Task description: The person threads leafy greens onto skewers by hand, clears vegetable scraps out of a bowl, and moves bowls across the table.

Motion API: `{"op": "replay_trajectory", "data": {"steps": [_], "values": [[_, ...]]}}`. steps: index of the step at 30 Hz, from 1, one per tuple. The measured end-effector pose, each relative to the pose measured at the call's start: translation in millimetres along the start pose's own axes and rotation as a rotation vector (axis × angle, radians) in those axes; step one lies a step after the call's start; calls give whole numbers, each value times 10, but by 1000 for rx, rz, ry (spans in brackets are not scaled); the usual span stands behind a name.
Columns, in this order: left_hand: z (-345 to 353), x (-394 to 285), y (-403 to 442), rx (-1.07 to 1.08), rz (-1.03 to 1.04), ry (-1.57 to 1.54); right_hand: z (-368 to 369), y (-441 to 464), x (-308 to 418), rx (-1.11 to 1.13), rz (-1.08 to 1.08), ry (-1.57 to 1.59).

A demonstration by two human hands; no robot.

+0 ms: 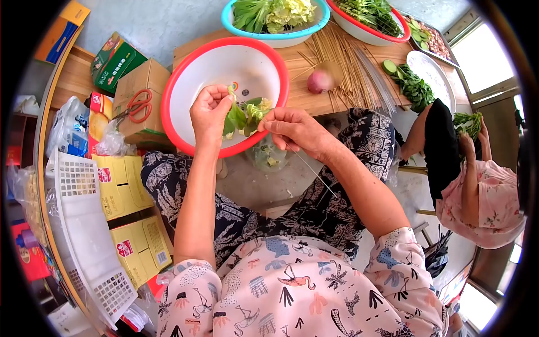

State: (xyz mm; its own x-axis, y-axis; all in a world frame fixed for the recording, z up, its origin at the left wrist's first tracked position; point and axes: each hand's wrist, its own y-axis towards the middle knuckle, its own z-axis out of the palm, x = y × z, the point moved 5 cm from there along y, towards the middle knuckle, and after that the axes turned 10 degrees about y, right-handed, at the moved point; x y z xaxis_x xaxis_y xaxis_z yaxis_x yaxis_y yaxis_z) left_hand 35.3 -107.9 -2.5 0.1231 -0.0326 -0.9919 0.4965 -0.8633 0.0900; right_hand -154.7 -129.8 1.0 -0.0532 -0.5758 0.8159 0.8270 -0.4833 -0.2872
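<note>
My left hand (210, 115) is over the red-rimmed white basin (191, 73), thumb and fingers pinched on a piece of leafy greens (238, 117). At the basin's right side, my right hand (300, 130) is closed around a thin skewer (319, 177), whose free end slants down toward my right knee. More leaves and pale yellowish bits sit close to my right fingertips, where the skewer's other end is hidden among them. Whether the leaves are threaded on it, I cannot tell. Below the basin hangs a clear plastic bag (266, 156) with some greens inside.
Many loose skewers (351, 67) and a red onion (320, 81) lie on the wooden table. Behind are a blue-rimmed basin (275, 37) and another red-rimmed basin (373, 35) of greens. Orange-handled scissors (138, 106) rest on a carton at left. A co-worker's hands hold greens (467, 124) at right.
</note>
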Motion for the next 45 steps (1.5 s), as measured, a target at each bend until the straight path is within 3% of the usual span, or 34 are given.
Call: {"op": "replay_trajectory", "data": {"steps": [15,30,35,45], "values": [[0,-57,-30,-26,113,119,13,-1,-4,1,10,-25],[255,-48,-196,146,121,24,-39,19,11,-72,-38,15],[144,-54,-174,-76,100,26,-15,17,7,-38,-36,5],[74,43,-109,-164,16,-73,13,3,8,-11,-10,-34]]}}
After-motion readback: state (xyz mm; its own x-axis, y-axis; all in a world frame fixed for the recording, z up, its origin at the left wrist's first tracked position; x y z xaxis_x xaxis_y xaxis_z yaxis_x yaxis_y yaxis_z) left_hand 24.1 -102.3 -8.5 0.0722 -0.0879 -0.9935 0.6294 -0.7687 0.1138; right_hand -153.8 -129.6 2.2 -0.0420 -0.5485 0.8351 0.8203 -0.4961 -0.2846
